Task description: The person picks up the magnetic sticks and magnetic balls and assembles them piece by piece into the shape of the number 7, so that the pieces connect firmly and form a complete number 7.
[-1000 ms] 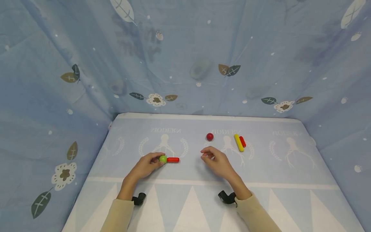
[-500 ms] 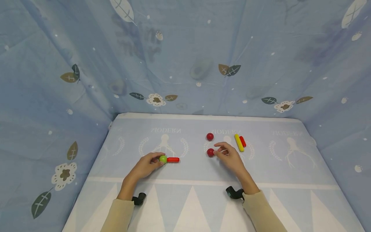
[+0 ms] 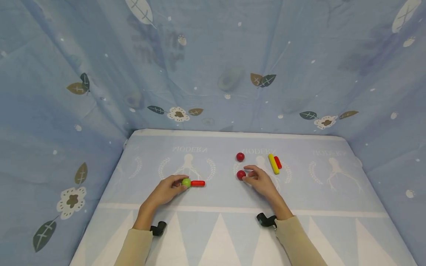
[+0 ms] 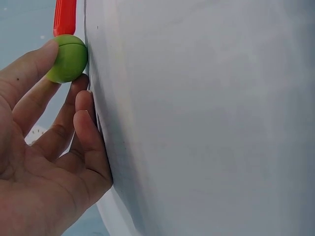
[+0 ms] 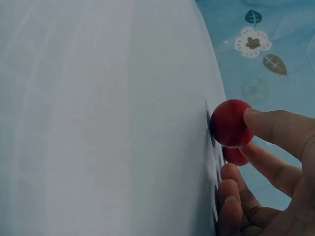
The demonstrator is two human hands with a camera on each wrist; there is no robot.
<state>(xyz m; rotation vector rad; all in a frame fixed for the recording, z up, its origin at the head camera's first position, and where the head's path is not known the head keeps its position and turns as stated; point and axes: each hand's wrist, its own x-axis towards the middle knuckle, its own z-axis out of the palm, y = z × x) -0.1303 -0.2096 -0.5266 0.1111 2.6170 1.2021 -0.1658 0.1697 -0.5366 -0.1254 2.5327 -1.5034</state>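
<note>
Through the head camera I see a pale blue-and-white tablecloth [image 3: 216, 197], white triangles along its near part, inverted "MODERN" lettering toward the far edge. Blue curtain fabric [image 3: 203, 55], printed with leaves and flowers, rises behind and at both sides. On the cloth, my left hand [image 3: 168, 189] pinches a green ball [image 3: 186, 183] touching a red stick [image 3: 198, 183]; my right hand [image 3: 261, 182] pinches a red ball [image 3: 241, 175]. Another red ball [image 3: 240, 157] sits farther back, left of a yellow stick [image 3: 273, 164].
</note>
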